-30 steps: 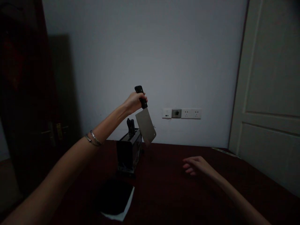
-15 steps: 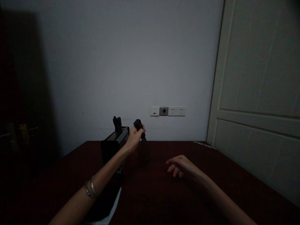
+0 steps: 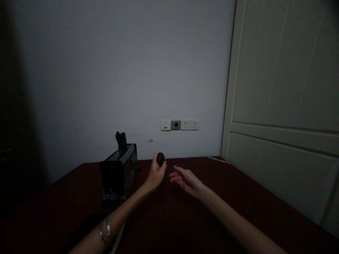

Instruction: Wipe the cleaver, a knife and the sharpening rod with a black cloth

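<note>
My left hand (image 3: 155, 174) is closed around the black handle of a knife (image 3: 160, 159); the handle's end shows above the fist, and the blade is hidden. To its left stands a dark knife block (image 3: 112, 179) with clear-looking sides, and two more black handles (image 3: 121, 141) rise from its slotted top. My right hand (image 3: 187, 180) hovers just right of the left one, holding nothing, its fingers apart and pointing left. The two hands do not touch.
Everything stands on a dark red table (image 3: 169, 218) against a pale wall. Wall sockets (image 3: 180, 125) sit above its far edge. A thin strip (image 3: 218, 159) lies at the back right corner. A panelled door (image 3: 280, 106) flanks the right side.
My left hand has lowered and drawn away from the knife block with the knife. My right hand has moved left and up, closer to it. The view has swung slightly right.
</note>
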`<state>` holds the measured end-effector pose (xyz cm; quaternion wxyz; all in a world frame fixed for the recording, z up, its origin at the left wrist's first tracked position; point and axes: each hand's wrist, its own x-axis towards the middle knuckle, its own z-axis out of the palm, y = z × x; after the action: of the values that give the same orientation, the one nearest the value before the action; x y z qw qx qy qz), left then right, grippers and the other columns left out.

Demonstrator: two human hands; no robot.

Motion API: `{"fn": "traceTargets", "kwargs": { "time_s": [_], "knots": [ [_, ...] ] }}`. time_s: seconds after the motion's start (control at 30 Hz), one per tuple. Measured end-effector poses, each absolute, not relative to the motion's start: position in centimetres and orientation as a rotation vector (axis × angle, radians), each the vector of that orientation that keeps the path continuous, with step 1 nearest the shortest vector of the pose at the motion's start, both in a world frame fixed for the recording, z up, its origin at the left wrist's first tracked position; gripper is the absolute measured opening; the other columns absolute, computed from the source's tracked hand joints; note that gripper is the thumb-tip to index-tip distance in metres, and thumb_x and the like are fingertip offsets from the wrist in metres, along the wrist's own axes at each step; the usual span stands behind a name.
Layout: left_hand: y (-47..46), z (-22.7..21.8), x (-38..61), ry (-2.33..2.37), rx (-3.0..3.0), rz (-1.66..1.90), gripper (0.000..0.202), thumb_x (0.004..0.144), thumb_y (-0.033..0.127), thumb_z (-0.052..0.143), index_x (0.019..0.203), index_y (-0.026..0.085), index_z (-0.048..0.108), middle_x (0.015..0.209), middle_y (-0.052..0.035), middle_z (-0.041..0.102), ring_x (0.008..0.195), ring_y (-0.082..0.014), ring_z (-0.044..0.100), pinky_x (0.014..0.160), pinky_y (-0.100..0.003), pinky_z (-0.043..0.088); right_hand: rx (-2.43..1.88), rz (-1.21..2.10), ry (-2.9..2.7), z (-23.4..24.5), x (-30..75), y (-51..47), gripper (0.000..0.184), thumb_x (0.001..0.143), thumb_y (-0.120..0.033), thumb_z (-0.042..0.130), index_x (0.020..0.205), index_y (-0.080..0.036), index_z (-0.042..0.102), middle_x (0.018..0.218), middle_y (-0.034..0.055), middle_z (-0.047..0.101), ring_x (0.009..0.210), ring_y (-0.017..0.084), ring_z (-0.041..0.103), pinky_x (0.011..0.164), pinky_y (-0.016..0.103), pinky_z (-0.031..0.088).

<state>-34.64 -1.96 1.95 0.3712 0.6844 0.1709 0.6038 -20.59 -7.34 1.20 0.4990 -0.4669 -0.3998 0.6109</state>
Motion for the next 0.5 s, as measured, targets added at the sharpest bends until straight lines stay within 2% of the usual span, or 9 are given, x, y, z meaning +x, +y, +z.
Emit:
{"fn": "traceTargets", "kwargs": {
  "time_s": [0.17, 0.33, 0.5],
  "knots": [
    [-2.6, 0.0, -33.9, 0.379, 1.981, 1.430, 0.014, 0.078, 0.020, 0.047, 0.090, 0.027, 0.043, 0.084, 0.0004, 0.046, 0.078, -0.0164, 0.048, 0.076, -0.028, 0.039, -1.149, 1.545, -0.881, 1.4, -20.7, -6.4, 0.040, 0.088, -0.044, 0.044, 0.071, -0.009, 0.057, 0.049, 0.0021, 0.061, 0.031, 0.002, 0.046, 0.028, 0.008, 0.032],
    [-3.0, -1.1, -33.3, 0.273, 2.208, 1.375, 0.010, 0.084, 0.020, 0.039, 0.091, 0.026, 0.039, 0.091, -0.0037, 0.043, 0.083, -0.0187, 0.045, 0.079, -0.033, 0.039, -1.148, 1.615, -0.872, 1.3, -20.4, -5.8, 0.040, 0.089, -0.046, 0.041, 0.064, -0.015, 0.048, 0.038, -0.0072, 0.046, 0.025, 0.001, 0.037, 0.026, 0.007, 0.026],
    [-2.9, -2.3, -32.8, 0.240, 2.328, 1.357, 0.010, 0.080, 0.020, 0.043, 0.088, 0.025, 0.038, 0.090, -0.0058, 0.044, 0.083, -0.0214, 0.044, 0.078, -0.038, 0.038, -1.190, 1.647, -0.896, 1.0, -20.5, -5.6, 0.043, 0.090, -0.047, 0.035, 0.059, -0.018, 0.041, 0.035, -0.0085, 0.040, 0.024, 0.001, 0.034, 0.026, 0.008, 0.025]
  ]
}}
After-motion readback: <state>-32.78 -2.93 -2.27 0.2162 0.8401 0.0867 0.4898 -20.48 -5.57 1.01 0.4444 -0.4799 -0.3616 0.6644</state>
